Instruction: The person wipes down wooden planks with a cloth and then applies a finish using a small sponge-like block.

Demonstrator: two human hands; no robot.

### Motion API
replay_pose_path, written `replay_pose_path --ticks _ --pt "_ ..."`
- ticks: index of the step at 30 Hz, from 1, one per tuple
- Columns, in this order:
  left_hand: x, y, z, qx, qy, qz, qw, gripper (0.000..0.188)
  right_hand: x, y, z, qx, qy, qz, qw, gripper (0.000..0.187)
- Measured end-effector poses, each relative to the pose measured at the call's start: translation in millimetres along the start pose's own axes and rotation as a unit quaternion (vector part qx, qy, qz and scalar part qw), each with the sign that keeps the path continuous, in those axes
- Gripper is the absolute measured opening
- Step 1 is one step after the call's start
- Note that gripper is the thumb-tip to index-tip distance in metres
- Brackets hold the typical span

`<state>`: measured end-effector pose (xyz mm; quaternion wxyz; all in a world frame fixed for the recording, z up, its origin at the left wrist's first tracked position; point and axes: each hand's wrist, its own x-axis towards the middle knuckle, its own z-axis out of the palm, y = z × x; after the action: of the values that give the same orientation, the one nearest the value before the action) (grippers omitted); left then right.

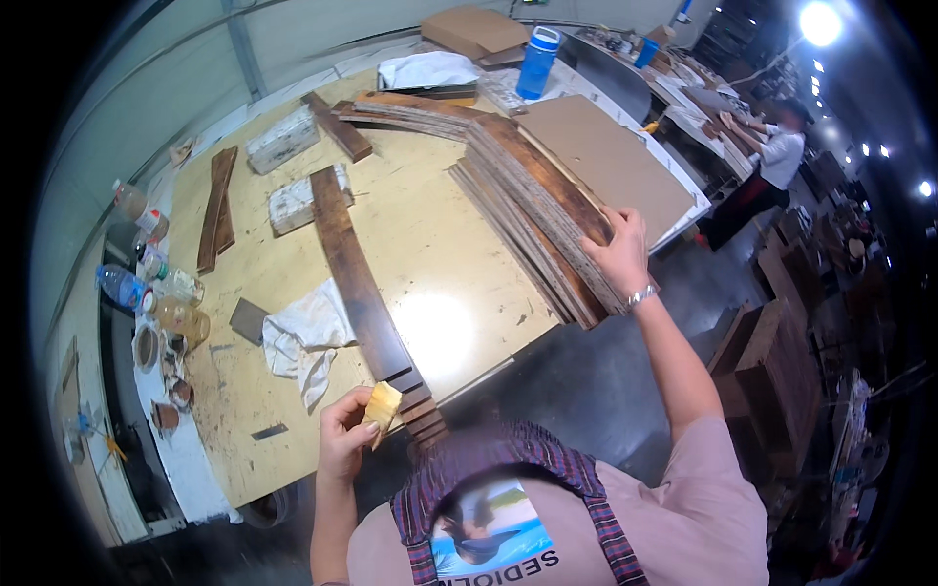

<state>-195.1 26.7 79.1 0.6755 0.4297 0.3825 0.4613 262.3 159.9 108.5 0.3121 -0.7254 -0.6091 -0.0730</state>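
Note:
My left hand [347,430] is closed round a small yellowish pad [383,402], sponge-like with a torn edge. Beside it, the notched near end of a long dark brown wooden board [363,293] reaches over the table edge toward me. That board's far end rests on a white-wrapped block [291,203]. My right hand [620,252] grips the near part of the top wooden board [547,171] on a stack of similar boards, fingers bent over its edge. The lower boards [518,239] of the stack lie fanned out to its left. A crumpled white cloth [303,332] lies left of the notched board.
Plastic bottles [176,317] stand along the left edge of the yellowish table [234,410]. Two crossed brown strips [217,210] and another white block [283,139] lie farther back. A blue jug [537,63] stands behind the stack. Another person [777,156] works at a bench at right.

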Motion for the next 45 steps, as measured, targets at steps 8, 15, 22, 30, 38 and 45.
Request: replay_pose_path --ticks 8,15,22,30,38,45 --pt "-19 -18 -9 -0.063 0.115 -0.013 0.991 0.058 -84 -190 98 0.117 -0.339 -0.072 0.931 0.086" --pt "-40 -22 -9 -0.072 0.105 0.018 0.992 0.046 -104 -263 134 0.119 -0.371 -0.033 0.921 0.083" --pt "-46 -18 -20 -0.001 0.209 0.064 0.976 0.038 -71 -185 96 0.458 -0.407 0.216 0.760 0.040" --pt "27 -2 77 0.442 0.024 0.316 0.839 0.044 -121 -163 57 0.561 -0.357 0.285 0.691 0.030" --pt "127 29 -12 0.473 0.197 0.321 0.796 0.034 -144 -137 -11 0.517 -0.362 0.247 0.736 0.039" --pt "134 62 -32 0.460 0.320 0.300 0.772 0.031 -175 -94 -30 0.493 -0.357 0.189 0.771 0.037"
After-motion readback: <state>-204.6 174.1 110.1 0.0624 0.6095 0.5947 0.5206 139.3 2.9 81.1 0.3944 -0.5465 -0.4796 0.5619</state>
